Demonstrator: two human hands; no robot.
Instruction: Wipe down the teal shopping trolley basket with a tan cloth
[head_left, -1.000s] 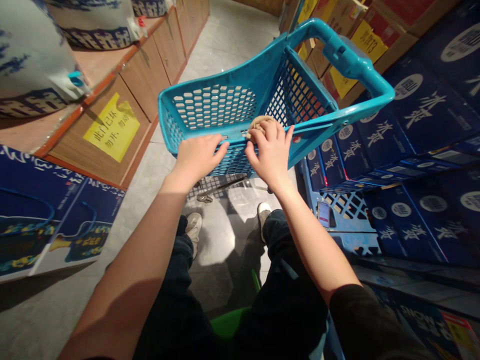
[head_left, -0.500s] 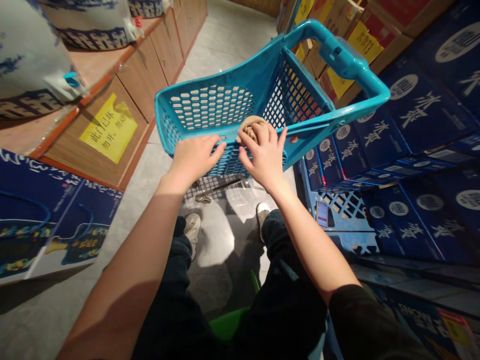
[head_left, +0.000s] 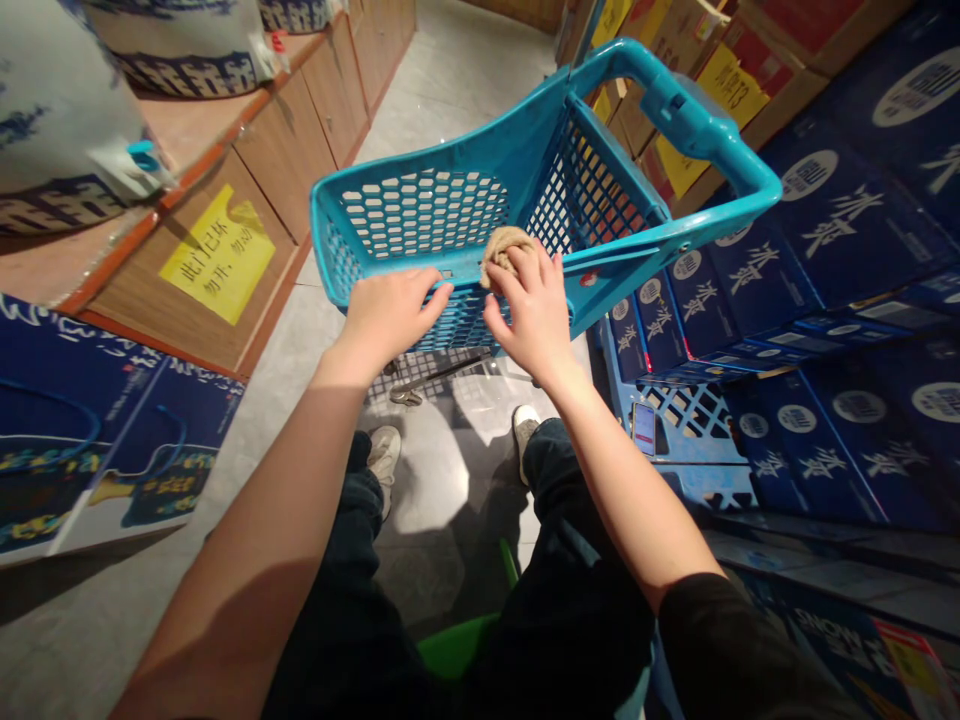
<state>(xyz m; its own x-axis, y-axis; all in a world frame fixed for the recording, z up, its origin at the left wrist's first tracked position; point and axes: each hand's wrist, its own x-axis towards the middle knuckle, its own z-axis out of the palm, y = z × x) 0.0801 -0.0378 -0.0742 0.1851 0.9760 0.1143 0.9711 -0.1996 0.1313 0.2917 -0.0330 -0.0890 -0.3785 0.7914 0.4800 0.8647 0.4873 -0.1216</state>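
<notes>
In front of me stands a blue plastic shopping cart (head_left: 442, 160) with hexagonal mesh walls. My left hand (head_left: 390, 312) is closed over the near rim, its fingers curled over the edge. My right hand (head_left: 531, 308) grips a crumpled tan cloth (head_left: 504, 247) at the same rim, further to the right. Part of the cloth bulges up beyond my fingers, inside the rim. My fingertips are partly hidden in its folds. The cart's thick handle (head_left: 675, 110) rises at the upper right.
Stacked blue cartons (head_left: 840, 210) line the right side. A phone (head_left: 643, 428) lies on a blue plastic pallet (head_left: 697, 465). Wooden cabinets (head_left: 285, 140) with large white-and-blue jars (head_left: 60, 110) run along the left. Blue-and-white boxes (head_left: 120, 430) stand at lower left. Something green (head_left: 459, 648) is under me.
My right hand has shifted slightly right, its fingers drawn closer together, and the tan cloth has moved and bunched a little with it. My left hand stays put on the rim.
</notes>
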